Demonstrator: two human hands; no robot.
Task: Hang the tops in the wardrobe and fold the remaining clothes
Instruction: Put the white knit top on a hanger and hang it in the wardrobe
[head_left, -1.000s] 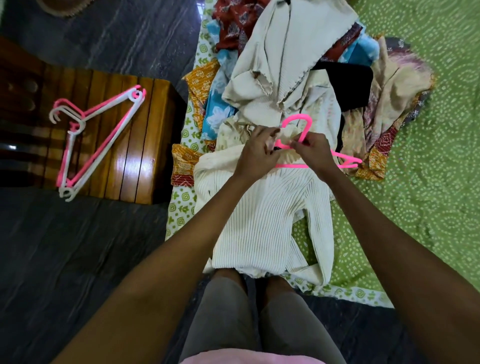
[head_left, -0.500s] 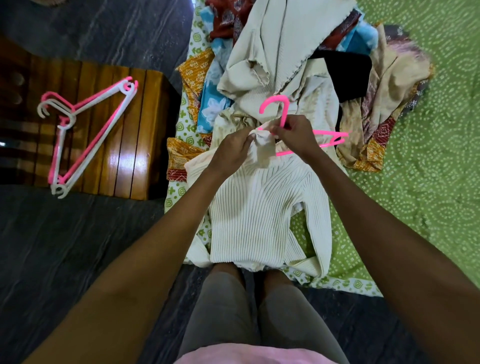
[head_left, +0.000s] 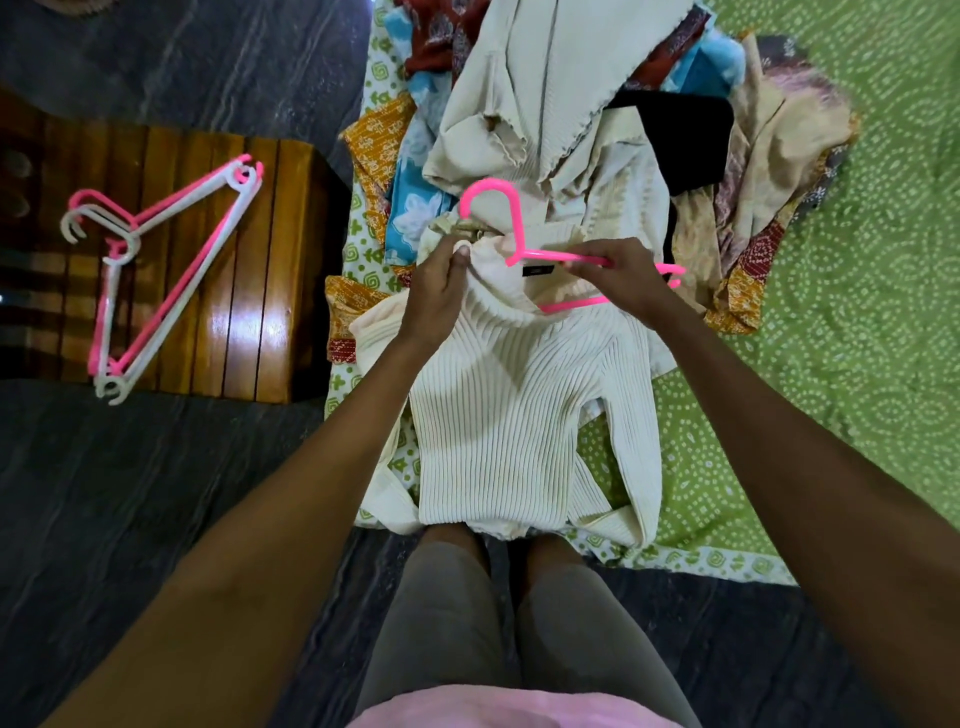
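My left hand (head_left: 441, 291) pinches the neck of the white sweater (head_left: 514, 415). My right hand (head_left: 621, 278) grips the pink hanger (head_left: 511, 223), and part of it is inside the neck. The sweater lies flat on the green bed sheet (head_left: 831, 364) just below my 2 hands. Behind it sits a pile of clothes (head_left: 571, 104). More hangers (head_left: 156, 270) lie on a wooden stool (head_left: 270, 312) far to my left.

Sweater (head_left: 519, 405) on bedspread (head_left: 831, 364), clothes pile (head_left: 571, 104) behind; spare hangers (head_left: 156, 270) left (on stool (head_left: 270, 312)).
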